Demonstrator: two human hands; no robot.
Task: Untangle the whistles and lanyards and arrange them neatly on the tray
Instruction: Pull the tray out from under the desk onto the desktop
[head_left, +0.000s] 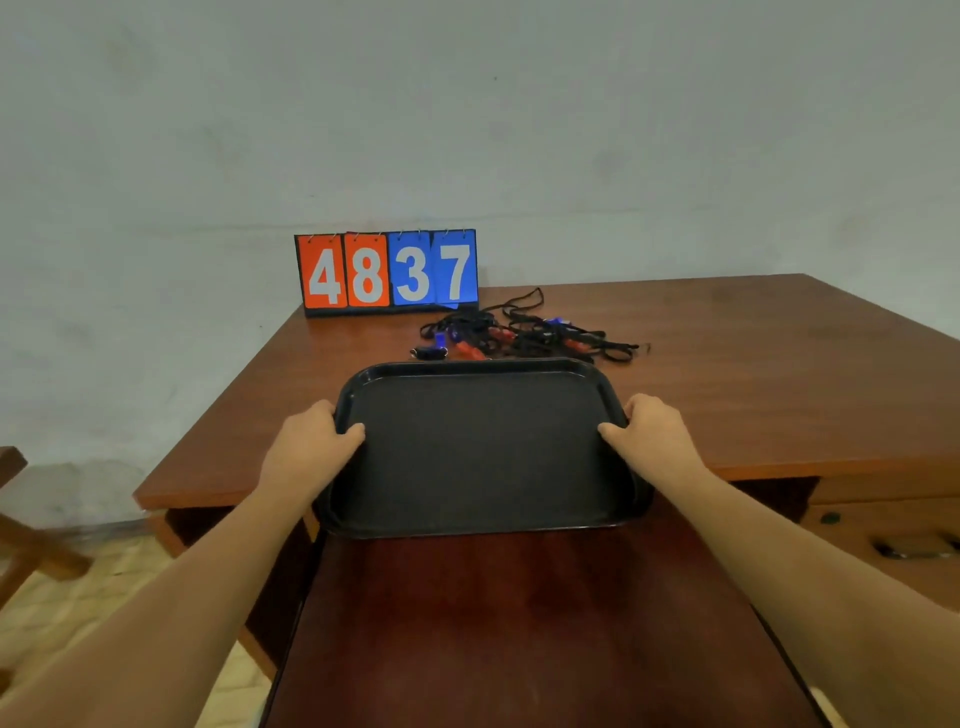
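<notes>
wooden table (727, 374) — black, empty tray (483, 457), tangled lanyards (530, 332) beyond.

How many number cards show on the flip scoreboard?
4, side by side on the scoreboard at the wooden table's far edge: orange 4 and 8 left, blue 3 and 7 right. Others may hang hidden behind.

Your tray (483, 522) sits on the bench (727, 374), near edge hanging over the front toward you. Your left hand (306, 441) grips its left rim, right hand (657, 434) the right rim, thumbs inside. Just behind the tray's far edge, center to right, lies the tangle of whistles and lanyards (524, 332), on the bench, not in the tray. One whistle (430, 353) lies apart at the tangle's left. Behind-left of that, at the bench's back edge by the wall, stands the number board (387, 273).
</notes>
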